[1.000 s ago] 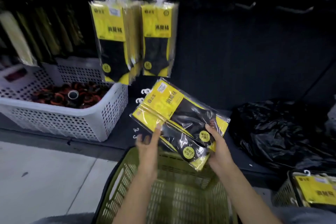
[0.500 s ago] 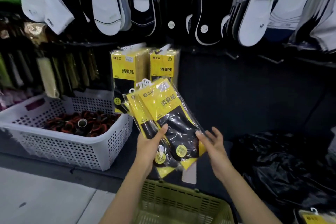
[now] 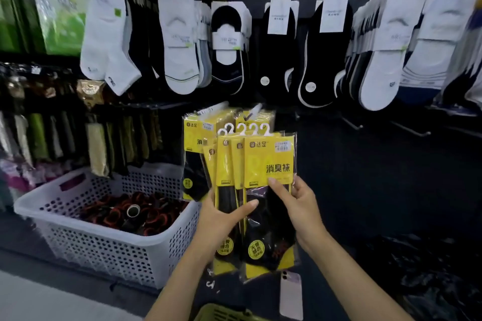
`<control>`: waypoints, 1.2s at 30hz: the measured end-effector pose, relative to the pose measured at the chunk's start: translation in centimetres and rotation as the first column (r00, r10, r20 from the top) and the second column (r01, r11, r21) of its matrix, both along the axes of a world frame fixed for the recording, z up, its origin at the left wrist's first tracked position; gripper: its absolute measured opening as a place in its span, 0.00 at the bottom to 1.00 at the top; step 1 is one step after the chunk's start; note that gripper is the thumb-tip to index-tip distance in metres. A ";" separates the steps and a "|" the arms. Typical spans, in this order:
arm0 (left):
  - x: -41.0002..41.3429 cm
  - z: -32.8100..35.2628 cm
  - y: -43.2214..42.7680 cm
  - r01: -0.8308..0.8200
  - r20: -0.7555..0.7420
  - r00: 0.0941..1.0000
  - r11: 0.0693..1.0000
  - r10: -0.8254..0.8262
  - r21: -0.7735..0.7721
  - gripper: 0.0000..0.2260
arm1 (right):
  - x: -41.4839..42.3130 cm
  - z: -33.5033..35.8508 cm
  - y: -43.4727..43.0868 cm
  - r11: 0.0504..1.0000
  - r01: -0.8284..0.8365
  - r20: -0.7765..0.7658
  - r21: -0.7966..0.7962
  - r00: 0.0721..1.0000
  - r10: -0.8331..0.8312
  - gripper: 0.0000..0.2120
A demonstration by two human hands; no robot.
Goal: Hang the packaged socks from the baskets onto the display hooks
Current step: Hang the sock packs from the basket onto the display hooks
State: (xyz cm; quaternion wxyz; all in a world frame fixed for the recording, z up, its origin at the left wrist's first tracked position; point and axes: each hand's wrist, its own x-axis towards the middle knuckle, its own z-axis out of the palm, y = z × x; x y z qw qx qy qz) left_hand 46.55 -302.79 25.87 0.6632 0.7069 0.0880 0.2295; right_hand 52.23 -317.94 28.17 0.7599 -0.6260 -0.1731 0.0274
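Observation:
I hold a fanned stack of several yellow-and-black sock packs upright, their white hanger hooks pointing up. My left hand grips the stack from the left, thumb across the front. My right hand pinches the front pack from the right edge. Just behind hang matching yellow sock packs on display hooks. Only the rim of the green basket shows at the bottom edge.
A white perforated basket with dark red-rimmed rolls stands at the left on the shelf. White and black socks hang in a row above. Bare hooks jut out at the right. A phone lies below the packs; black plastic bags lie lower right.
The stack has gone from tilted and low above the green basket to upright and raised in front of the hanging yellow packs. The view has tipped upward.

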 end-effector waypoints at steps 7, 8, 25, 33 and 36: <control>0.9 -0.4 3.0 -0.042 0.008 0.999 0.999 0.042 0.000 0.40 | 1.7 -0.2 1.5 0.990 -0.119 -0.074 -0.070 0.991 0.114 0.15; 1.0 -0.2 3.5 -0.049 0.013 0.999 0.999 0.049 0.013 0.40 | 2.0 -0.2 1.7 0.992 -0.107 -0.069 -0.067 0.992 0.102 0.15; 2.0 3.6 12.9 -0.324 0.179 0.936 0.941 0.304 0.097 0.06 | 12.8 1.5 8.3 0.981 0.140 0.006 -0.132 0.990 -0.140 0.08; 2.6 2.9 12.5 -0.281 0.193 0.945 0.958 0.265 0.060 0.11 | 15.6 -0.3 8.7 0.957 0.232 -0.339 -0.175 0.898 -0.280 0.16; 2.5 3.0 11.9 -0.262 0.186 0.950 0.964 0.250 0.040 0.12 | 15.4 -1.0 7.7 0.932 0.300 -0.325 -0.202 0.877 -0.353 0.17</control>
